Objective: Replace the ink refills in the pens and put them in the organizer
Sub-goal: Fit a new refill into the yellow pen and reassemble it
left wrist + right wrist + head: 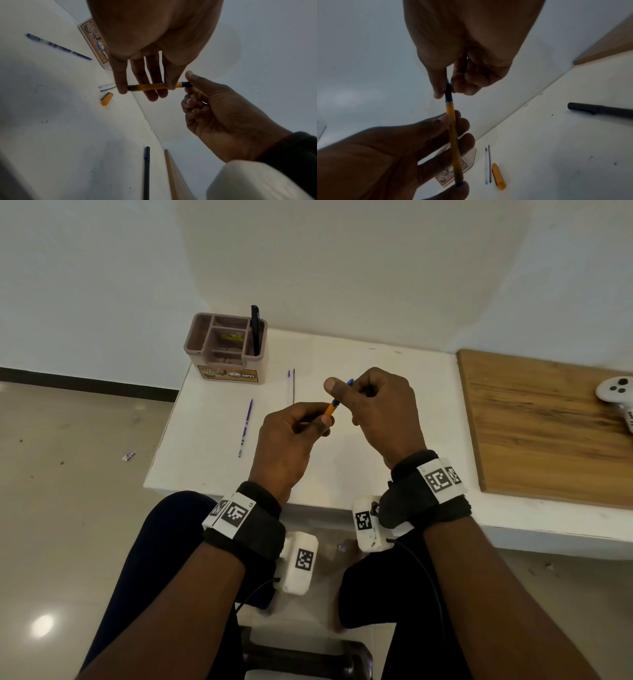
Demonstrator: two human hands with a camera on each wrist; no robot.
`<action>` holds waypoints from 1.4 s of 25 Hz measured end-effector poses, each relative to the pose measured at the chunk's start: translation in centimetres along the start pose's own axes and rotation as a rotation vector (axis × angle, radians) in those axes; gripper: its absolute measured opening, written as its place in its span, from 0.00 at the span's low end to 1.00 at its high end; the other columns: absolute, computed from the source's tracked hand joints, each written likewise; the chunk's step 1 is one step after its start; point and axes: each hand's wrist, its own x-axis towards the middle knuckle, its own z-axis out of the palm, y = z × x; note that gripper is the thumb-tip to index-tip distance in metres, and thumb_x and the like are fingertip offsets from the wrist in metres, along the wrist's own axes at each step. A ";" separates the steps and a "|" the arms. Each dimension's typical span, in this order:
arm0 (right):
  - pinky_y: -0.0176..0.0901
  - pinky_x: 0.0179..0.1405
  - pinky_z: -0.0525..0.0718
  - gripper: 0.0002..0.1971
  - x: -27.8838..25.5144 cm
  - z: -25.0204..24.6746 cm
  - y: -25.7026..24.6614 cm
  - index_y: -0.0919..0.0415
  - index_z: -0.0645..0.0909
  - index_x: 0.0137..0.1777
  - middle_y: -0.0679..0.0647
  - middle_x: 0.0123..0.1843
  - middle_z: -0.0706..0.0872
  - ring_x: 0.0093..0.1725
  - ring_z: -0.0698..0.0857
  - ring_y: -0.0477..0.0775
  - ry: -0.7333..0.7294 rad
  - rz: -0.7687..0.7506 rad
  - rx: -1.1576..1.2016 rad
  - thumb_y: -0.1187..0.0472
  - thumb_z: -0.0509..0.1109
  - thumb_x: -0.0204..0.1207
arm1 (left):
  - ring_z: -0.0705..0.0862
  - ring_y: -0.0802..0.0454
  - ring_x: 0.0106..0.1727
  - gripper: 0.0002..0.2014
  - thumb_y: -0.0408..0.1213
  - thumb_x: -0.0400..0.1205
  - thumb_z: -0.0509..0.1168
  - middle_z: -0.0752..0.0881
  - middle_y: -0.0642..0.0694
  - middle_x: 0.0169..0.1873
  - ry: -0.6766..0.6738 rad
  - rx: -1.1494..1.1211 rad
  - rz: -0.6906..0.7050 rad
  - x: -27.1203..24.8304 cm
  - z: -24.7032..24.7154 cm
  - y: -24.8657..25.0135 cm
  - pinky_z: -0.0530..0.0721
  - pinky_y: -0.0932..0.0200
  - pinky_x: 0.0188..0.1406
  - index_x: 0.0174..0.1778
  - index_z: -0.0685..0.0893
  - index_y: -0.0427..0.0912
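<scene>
An orange pen barrel (329,409) is held in the air over the white table (376,440). My left hand (322,424) grips the barrel (149,86) along its length. My right hand (339,392) pinches the blue tip piece (448,94) at the barrel's upper end (452,121). The brown organizer (205,350) stands at the table's far left corner with a black pen (255,330) upright in it. Two thin refills (291,386) lie side by side right of the organizer. The orange cap (498,175) lies beside the refills (488,165).
A blue pen (246,428) lies on the table left of my hands. Another black capped pen (599,110) lies on the table to the right. A wooden board (548,433) with a white controller (616,395) borders the table's right side.
</scene>
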 end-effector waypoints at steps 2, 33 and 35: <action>0.52 0.47 0.89 0.22 0.1 -0.2 -0.1 0.52 0.87 0.52 0.48 0.40 0.88 0.40 0.87 0.51 -0.033 0.045 0.027 0.33 0.74 0.77 | 0.92 0.62 0.49 0.11 0.41 0.88 0.70 0.94 0.54 0.50 0.000 -0.009 -0.007 0.0 0.1 0.0 0.85 0.68 0.50 0.65 0.90 0.49; 0.59 0.51 0.90 0.12 0.3 0.6 -0.2 0.58 0.92 0.44 0.50 0.39 0.91 0.38 0.86 0.51 -0.043 -0.024 0.033 0.49 0.79 0.79 | 0.93 0.56 0.51 0.13 0.39 0.90 0.67 0.94 0.50 0.53 -0.007 -0.070 -0.086 0.1 -0.3 0.3 0.85 0.57 0.54 0.68 0.89 0.46; 0.55 0.49 0.89 0.14 0.5 0.7 -0.2 0.56 0.89 0.42 0.49 0.37 0.89 0.38 0.86 0.51 -0.033 0.016 0.017 0.44 0.80 0.77 | 0.93 0.58 0.50 0.12 0.40 0.89 0.68 0.94 0.51 0.53 -0.011 -0.071 -0.088 0.0 -0.2 0.2 0.85 0.57 0.54 0.67 0.90 0.48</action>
